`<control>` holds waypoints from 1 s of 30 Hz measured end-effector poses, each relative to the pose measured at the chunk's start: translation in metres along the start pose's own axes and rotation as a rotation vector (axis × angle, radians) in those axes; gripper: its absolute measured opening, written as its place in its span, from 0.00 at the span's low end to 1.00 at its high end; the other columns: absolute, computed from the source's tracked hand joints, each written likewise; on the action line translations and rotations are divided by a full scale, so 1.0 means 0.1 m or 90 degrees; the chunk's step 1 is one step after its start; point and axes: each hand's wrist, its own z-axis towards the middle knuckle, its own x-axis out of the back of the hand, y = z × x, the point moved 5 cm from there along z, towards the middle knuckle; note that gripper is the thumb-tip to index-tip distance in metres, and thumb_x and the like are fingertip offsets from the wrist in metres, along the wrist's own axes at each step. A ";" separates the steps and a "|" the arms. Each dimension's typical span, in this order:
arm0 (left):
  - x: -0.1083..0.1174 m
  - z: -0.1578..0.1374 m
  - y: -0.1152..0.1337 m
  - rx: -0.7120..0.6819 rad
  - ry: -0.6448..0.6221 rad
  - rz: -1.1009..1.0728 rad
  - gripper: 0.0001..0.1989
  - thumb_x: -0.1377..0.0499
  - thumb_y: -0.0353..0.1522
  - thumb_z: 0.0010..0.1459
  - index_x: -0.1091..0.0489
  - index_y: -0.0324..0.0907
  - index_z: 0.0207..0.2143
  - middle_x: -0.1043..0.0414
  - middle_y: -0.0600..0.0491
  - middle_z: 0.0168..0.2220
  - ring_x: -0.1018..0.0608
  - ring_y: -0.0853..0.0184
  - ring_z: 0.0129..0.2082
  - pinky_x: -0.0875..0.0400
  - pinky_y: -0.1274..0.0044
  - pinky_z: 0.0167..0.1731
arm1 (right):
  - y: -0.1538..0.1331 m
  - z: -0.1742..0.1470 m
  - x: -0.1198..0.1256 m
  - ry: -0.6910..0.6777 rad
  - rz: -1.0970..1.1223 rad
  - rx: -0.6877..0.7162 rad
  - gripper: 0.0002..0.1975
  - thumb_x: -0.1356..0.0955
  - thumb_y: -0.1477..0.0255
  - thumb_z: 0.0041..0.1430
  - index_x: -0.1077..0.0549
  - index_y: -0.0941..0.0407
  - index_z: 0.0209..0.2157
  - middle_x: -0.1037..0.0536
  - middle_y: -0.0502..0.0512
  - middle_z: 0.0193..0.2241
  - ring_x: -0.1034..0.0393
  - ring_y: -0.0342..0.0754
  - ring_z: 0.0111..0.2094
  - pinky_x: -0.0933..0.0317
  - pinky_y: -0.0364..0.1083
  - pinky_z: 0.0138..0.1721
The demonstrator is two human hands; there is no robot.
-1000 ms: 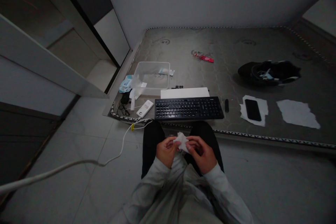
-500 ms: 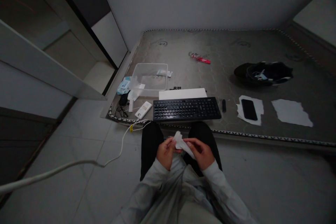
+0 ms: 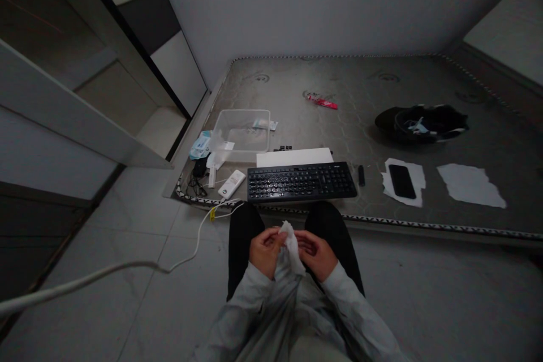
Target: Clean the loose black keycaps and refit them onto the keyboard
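Observation:
Over my lap, a crumpled white tissue (image 3: 292, 249) hangs between my two hands, its lower end dangling toward my shirt. My left hand (image 3: 265, 251) pinches the upper left part between thumb and fingers. From the other side, the curled fingers of my right hand (image 3: 319, 257) hold the tissue's right edge, with the fingertips partly behind it. Just beyond my knees lies a black keyboard (image 3: 301, 182) on the mattress, and a white sheet or box (image 3: 294, 157) sits behind it.
On the mattress (image 3: 360, 85) are a clear plastic bin (image 3: 241, 130), a white device (image 3: 232, 184) with a cable (image 3: 197, 240), a black phone (image 3: 402, 181) on paper, another paper piece (image 3: 470, 185), a dark cap-like item (image 3: 419, 124), and a red packet (image 3: 324, 103).
The tissue has turned from slanting sideways to hanging more upright. My right hand has shifted slightly left and down, closer to my left hand. The camera view has tilted up a little.

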 end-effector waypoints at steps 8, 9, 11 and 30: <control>-0.07 -0.07 0.00 0.011 -0.049 0.037 0.15 0.39 0.38 0.46 0.26 0.36 0.33 0.25 0.49 0.24 0.23 0.66 0.24 0.29 0.81 0.21 | -0.03 0.03 0.09 0.105 -0.024 0.008 0.16 0.32 0.63 0.47 0.25 0.58 0.36 0.22 0.58 0.34 0.28 0.52 0.36 0.35 0.50 0.39; -0.08 -0.08 0.00 0.008 -0.058 0.036 0.15 0.39 0.38 0.46 0.26 0.36 0.34 0.24 0.49 0.24 0.23 0.66 0.25 0.29 0.81 0.21 | -0.04 0.03 0.10 0.116 -0.042 0.013 0.15 0.32 0.63 0.48 0.25 0.58 0.34 0.22 0.57 0.33 0.28 0.52 0.35 0.35 0.49 0.38; -0.10 -0.10 0.00 0.007 -0.067 0.033 0.16 0.39 0.37 0.46 0.26 0.36 0.35 0.24 0.47 0.26 0.22 0.65 0.26 0.28 0.80 0.22 | -0.05 0.04 0.11 0.124 -0.059 0.021 0.14 0.33 0.63 0.49 0.24 0.58 0.32 0.22 0.56 0.30 0.28 0.51 0.34 0.34 0.48 0.37; -0.08 -0.10 -0.03 0.003 -0.055 0.037 0.11 0.39 0.33 0.45 0.26 0.36 0.31 0.23 0.48 0.25 0.23 0.65 0.24 0.28 0.79 0.24 | -0.12 0.05 0.10 0.100 -0.069 0.012 0.14 0.32 0.62 0.47 0.24 0.57 0.31 0.21 0.56 0.29 0.27 0.52 0.32 0.33 0.47 0.34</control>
